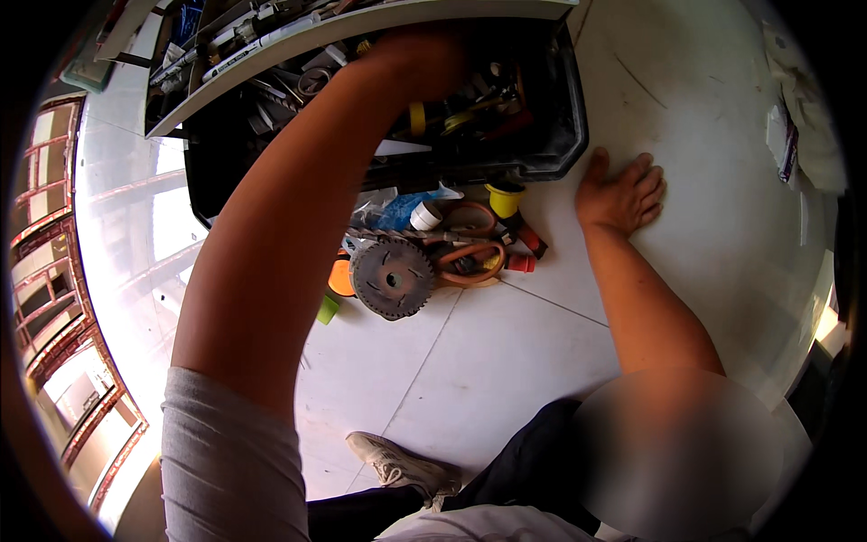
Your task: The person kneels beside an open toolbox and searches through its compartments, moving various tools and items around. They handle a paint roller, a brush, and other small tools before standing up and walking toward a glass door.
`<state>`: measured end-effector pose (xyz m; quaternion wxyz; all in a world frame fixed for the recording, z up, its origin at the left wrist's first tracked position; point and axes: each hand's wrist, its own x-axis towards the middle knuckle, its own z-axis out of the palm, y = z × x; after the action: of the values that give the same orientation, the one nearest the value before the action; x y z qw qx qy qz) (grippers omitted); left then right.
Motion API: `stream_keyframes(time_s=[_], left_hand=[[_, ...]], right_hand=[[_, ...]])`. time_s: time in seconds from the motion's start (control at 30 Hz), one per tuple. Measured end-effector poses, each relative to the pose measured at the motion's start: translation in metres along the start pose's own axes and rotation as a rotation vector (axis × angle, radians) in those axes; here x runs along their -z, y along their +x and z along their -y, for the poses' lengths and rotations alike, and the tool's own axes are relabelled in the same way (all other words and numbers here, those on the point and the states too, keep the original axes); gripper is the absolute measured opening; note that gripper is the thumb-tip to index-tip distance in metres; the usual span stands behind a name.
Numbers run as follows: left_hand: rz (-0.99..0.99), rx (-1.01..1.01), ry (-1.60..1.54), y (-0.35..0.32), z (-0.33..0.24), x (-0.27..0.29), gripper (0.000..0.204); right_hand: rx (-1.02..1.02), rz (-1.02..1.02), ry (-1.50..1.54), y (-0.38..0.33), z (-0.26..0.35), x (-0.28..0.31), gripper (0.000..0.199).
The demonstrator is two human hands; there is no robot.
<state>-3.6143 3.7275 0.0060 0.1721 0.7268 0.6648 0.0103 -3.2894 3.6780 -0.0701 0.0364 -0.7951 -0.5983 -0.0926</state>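
Reaching into the black toolbox point(567, 154), the left hand point(429, 65) blurred, grip indiscernible; loose tools point(465, 117) near its fingers seemed to warrant slow probing. Right hand point(623, 194) lay fingers-wide on the floor point(506, 361).

A head-worn fisheye looks down on floor point(501, 348) and toolbox point(578, 126).

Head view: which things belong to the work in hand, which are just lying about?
In use, judging by the hands:
- black toolbox, with the left hand reaching inside, its grip unclear

Apparently just lying on the floor:
- circular saw blade
- yellow cup-shaped piece
- white cap
- orange round piece
- green piece
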Motion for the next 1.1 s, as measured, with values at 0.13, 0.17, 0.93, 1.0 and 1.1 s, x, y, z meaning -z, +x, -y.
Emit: stream_keyframes(time_s=[0.13, 0.17, 0.93, 1.0, 1.1], left_hand=[[-0.298, -0.056, 0.035, 0.026, 0.0, -0.027, 0.045], [-0.267, -0.053, 0.018, 0.029, -0.007, -0.023, 0.044], [0.123, -0.071, -0.01, -0.041, -0.016, 0.003, 0.058], [0.176, -0.103, 0.013, -0.044, -0.013, 0.009, 0.057], [0.141, -0.119, 0.058, -0.057, -0.016, 0.013, 0.054]], right_hand=[[0.003, -0.029, 0.0, 0.0, -0.001, -0.002, 0.09], [0.0, -0.043, -0.007, 0.0, -0.003, -0.004, 0.09], [-0.004, 0.005, -0.009, -0.001, 0.002, 0.002, 0.092], [-0.004, 0.006, -0.009, -0.001, 0.001, 0.001, 0.092], [-0.001, 0.003, -0.008, -0.001, -0.001, 0.0, 0.093]])
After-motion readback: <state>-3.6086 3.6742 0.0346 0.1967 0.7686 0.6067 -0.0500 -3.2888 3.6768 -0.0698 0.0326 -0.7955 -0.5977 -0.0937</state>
